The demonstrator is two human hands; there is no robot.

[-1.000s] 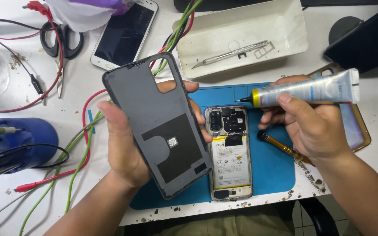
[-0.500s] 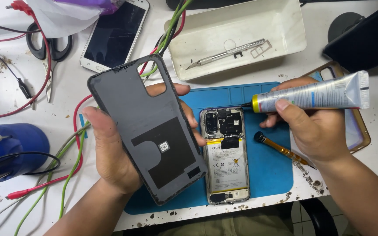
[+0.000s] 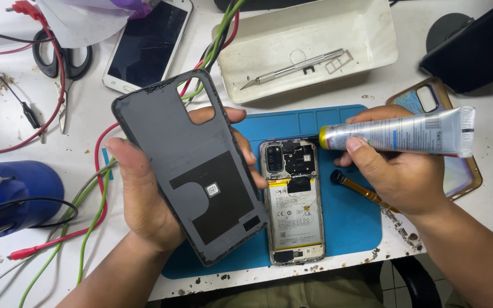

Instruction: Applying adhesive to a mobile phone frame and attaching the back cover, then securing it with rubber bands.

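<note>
Left hand (image 3: 144, 199) closed around a dark grey phone back cover (image 3: 192, 165), inner side up, tilted, raised above the tabletop (image 3: 81, 268); thumb on the left edge, fingers (image 3: 223, 114) curled round the right edge and seen partly through the camera cut-out. Palm mostly hidden behind the cover. Right hand (image 3: 400, 177) gripping a silver glue tube (image 3: 397, 132), held level, nozzle end pointing left; nozzle tip not clearly made out against the dark edge behind it.

Opened phone (image 3: 292, 199) lying flat on a blue work mat (image 3: 349, 222), just right of the cover, battery and camera module exposed; left edge partly hidden by the cover. Near left part of the mat covered by the left hand and cover. Amber-handled tool (image 3: 360, 188) on the mat, far end hidden under the right hand. Patterned phone case (image 3: 423, 97) at the right, largely hidden behind tube and hand.

At the far side: white tray (image 3: 372, 45) holding a metal scalpel (image 3: 292, 69); white phone (image 3: 146, 45) with cracked screen, top cut off; scissors (image 3: 64, 63) partly under plastic wrap. Blue container (image 3: 24, 182) at the left, cut off by the frame. Red and green cables (image 3: 95, 188) passing beneath the cover.
</note>
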